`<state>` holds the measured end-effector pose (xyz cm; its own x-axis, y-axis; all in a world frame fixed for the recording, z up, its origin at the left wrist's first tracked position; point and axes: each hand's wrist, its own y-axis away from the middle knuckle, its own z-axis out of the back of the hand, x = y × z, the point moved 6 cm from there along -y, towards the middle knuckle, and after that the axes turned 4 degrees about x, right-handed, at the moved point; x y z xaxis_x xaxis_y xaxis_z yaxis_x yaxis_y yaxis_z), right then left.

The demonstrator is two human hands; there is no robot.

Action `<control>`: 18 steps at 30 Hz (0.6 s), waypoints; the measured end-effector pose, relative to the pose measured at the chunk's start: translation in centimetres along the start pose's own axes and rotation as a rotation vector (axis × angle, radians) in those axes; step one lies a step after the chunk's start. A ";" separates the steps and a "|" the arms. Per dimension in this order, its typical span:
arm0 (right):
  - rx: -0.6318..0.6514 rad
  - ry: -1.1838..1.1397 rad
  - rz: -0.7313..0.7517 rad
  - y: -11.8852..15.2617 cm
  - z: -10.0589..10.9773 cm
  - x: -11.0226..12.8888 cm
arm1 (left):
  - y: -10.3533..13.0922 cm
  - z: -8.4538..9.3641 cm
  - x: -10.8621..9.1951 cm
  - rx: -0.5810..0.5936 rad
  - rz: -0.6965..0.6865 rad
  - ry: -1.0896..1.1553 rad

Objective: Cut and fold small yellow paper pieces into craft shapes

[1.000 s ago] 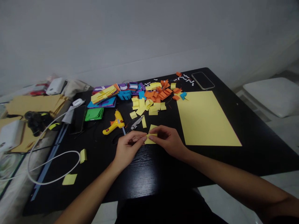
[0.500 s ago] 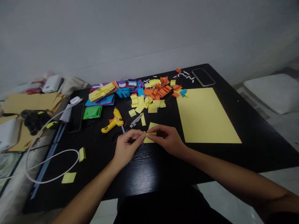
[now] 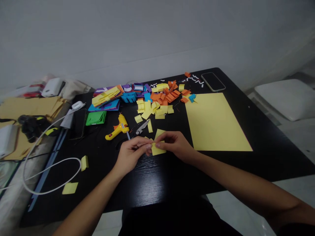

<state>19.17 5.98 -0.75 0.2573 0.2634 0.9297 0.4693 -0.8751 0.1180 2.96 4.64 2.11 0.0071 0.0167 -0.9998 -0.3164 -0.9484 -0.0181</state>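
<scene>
Between my two hands is a small piece of yellow paper [image 3: 158, 150], a crease or fold showing near its upper part. My left hand [image 3: 132, 153] pinches its left edge between thumb and fingers. The thumb and fingers of my right hand [image 3: 175, 145] are closed on its upper right side. Another yellow paper piece [image 3: 159, 132] lies just behind my fingers. Scissors [image 3: 142, 127] rest beyond my left hand, their handles partly hidden. A yellow glue gun [image 3: 119, 127] lies to their left.
A large yellow sheet [image 3: 216, 121] covers the table's right part. Folded yellow [image 3: 147, 109] and orange paper pieces [image 3: 169, 96] are heaped at the back, near green paper [image 3: 95, 118]. A phone [image 3: 213, 81] lies back right. A white cable [image 3: 52, 191] loops at left.
The yellow paper in my hands has tilted, so more of its face shows below my fingers. Both hands stay in nearly the same place. The view has shifted slightly.
</scene>
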 end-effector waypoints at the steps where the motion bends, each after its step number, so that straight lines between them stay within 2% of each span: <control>1: 0.001 -0.012 0.000 0.0 0.0 0.0 | 0.0 0.0 0.0 0.003 0.001 0.002; 18: 0.020 -0.098 -0.081 -0.1 -0.2 -0.6 | 0.0 0.3 0.3 0.050 0.011 -0.062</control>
<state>18.83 5.80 -1.20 0.2987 0.3720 0.8789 0.5087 -0.8412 0.1832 2.70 4.72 1.82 -0.0551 0.0279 -0.9981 -0.3632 -0.9317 -0.0060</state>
